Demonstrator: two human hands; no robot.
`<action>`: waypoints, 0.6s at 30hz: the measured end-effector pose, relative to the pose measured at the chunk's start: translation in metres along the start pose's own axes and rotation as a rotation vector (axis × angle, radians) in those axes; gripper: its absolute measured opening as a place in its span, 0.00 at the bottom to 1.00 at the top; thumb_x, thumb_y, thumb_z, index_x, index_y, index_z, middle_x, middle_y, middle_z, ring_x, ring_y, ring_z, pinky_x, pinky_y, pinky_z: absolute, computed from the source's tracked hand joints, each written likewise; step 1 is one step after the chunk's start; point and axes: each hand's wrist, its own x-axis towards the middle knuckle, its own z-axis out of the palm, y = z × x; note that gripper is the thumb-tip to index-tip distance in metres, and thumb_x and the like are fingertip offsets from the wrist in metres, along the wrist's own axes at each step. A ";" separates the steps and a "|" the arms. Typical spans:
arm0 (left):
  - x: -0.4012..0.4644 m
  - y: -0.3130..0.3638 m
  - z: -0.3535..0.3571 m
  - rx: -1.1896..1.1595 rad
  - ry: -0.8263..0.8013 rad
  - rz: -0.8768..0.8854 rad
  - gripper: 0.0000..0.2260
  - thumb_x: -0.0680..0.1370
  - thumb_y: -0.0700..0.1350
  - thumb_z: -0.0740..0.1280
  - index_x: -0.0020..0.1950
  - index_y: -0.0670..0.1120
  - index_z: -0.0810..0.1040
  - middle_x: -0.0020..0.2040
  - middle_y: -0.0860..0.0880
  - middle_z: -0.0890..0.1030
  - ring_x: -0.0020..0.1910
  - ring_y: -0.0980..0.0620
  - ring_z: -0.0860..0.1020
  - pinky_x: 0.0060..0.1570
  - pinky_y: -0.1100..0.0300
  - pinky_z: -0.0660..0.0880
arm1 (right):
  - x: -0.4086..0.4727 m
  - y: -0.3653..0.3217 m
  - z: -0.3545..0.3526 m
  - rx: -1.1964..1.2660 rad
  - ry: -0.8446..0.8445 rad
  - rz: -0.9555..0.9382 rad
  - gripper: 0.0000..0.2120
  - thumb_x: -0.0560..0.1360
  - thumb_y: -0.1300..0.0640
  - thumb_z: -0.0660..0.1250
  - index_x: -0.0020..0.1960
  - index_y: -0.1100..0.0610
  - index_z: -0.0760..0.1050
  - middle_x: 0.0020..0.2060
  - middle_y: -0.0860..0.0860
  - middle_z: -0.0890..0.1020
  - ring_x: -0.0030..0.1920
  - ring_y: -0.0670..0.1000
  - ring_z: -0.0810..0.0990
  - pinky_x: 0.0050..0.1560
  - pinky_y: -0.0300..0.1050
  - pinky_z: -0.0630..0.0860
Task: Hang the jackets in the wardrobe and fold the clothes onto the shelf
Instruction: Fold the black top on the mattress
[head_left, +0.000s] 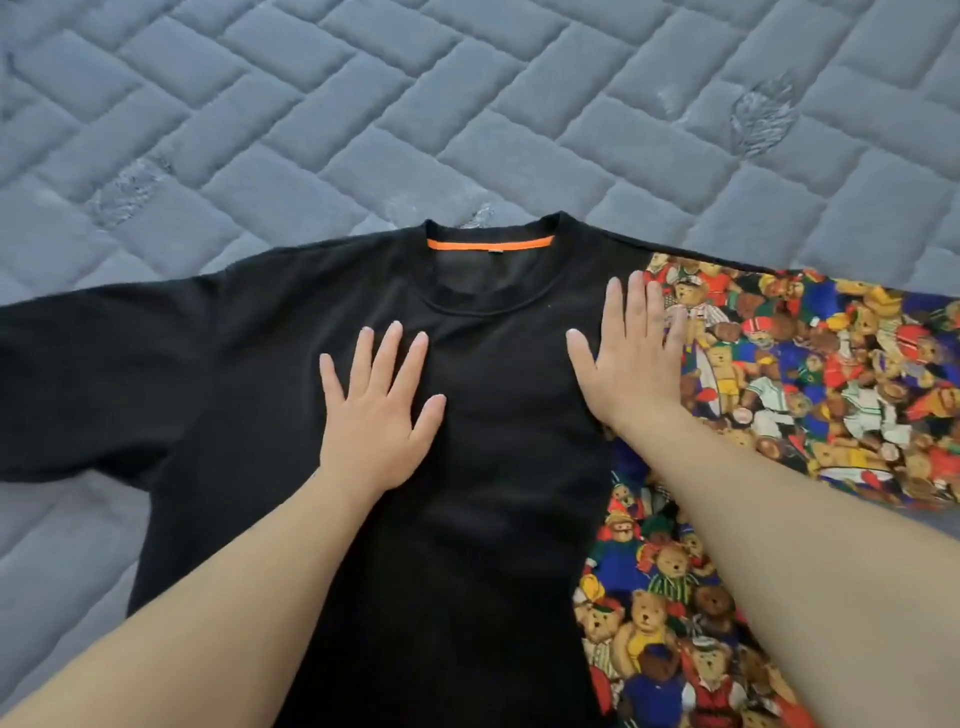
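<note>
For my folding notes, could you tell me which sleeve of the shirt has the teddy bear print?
The right sleeve, beside the right hand; the left sleeve is plain black.

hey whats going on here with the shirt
A person is laying out a black shirt with a teddy-bear print side on a grey quilted mattress. Both hands are flat on its chest, left hand near the middle and right hand by the print seam. The sleeves lie spread out; nothing is folded yet.

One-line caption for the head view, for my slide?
Both hands, left and right, press flat on a black and teddy-bear-print shirt spread on a grey quilted mattress.
</note>
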 end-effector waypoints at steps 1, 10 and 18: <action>0.012 -0.002 0.000 -0.002 0.017 -0.014 0.31 0.80 0.64 0.45 0.81 0.56 0.45 0.82 0.51 0.47 0.80 0.47 0.40 0.74 0.34 0.39 | 0.010 -0.005 0.001 -0.009 0.008 0.001 0.36 0.79 0.36 0.38 0.80 0.57 0.42 0.80 0.57 0.44 0.79 0.57 0.41 0.77 0.61 0.39; 0.134 -0.023 -0.007 0.024 0.082 0.026 0.29 0.81 0.63 0.43 0.81 0.56 0.45 0.82 0.49 0.46 0.80 0.47 0.39 0.73 0.35 0.33 | 0.096 -0.023 0.001 -0.009 0.139 -0.035 0.35 0.79 0.38 0.42 0.79 0.59 0.51 0.78 0.60 0.53 0.79 0.60 0.48 0.77 0.63 0.42; 0.181 -0.021 -0.020 -0.074 0.331 0.049 0.21 0.80 0.49 0.55 0.72 0.45 0.69 0.63 0.44 0.72 0.62 0.40 0.68 0.69 0.45 0.61 | 0.136 -0.025 0.000 0.120 0.411 -0.229 0.14 0.79 0.49 0.54 0.51 0.58 0.72 0.48 0.56 0.75 0.51 0.59 0.72 0.58 0.53 0.62</action>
